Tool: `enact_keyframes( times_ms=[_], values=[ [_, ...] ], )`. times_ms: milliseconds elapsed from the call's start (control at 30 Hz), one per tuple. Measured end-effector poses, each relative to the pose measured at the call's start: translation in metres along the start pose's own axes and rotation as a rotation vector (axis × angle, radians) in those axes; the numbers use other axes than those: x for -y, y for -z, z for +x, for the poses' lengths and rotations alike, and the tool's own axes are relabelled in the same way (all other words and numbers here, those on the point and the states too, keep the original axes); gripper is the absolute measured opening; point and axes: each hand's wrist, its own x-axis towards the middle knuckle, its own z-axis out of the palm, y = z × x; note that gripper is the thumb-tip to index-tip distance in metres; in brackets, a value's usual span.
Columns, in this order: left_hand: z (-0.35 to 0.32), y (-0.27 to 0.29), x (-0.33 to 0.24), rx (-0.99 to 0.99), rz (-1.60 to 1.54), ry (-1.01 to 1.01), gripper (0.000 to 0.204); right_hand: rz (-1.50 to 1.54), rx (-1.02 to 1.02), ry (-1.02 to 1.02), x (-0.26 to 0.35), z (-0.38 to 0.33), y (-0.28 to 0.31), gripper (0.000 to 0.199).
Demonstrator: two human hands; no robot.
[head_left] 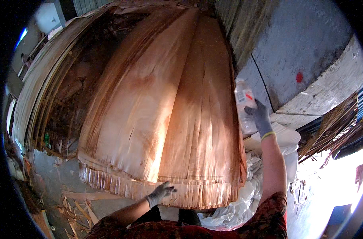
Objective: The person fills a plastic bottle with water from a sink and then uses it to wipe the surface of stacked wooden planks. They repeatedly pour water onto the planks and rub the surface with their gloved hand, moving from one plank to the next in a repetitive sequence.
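Note:
In a grey glove with a yellow cuff, my right hand (pixel 262 118) is closed around a clear plastic bottle (pixel 242 104) with a red mark on its side. The bottle is at the right edge of a tall stack of reddish-brown wood veneer sheets (pixel 149 107). My left hand (pixel 160 194), also gloved in grey, is over the near edge of the stack with its fingers apart and nothing in it. Whether it touches the sheets I cannot tell. Thin layered edges show along the stack's near side.
A second veneer stack (pixel 42 87) stands on the left. To the right are a grey concrete block (pixel 309 75), white sacks (pixel 285 139) and crumpled white plastic sheeting (pixel 237 211). Wood scraps (pixel 77 213) litter the floor at lower left. Dark strips (pixel 333 123) are piled at far right.

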Motion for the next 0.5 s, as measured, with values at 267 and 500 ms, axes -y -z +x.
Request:
enact_keyframes(
  times_ms=[267,500],
  values=[
    [0.040,-0.052,-0.092,0.415,-0.628,-0.391,0.055,1.009,0.635,-0.681,-0.016,-0.261,-0.124,0.032],
    [0.027,-0.081,-0.001,-0.291,-0.443,-0.290,0.046,0.434,0.668,-0.235,-0.033,-0.369,-0.180,0.081]
  ],
)
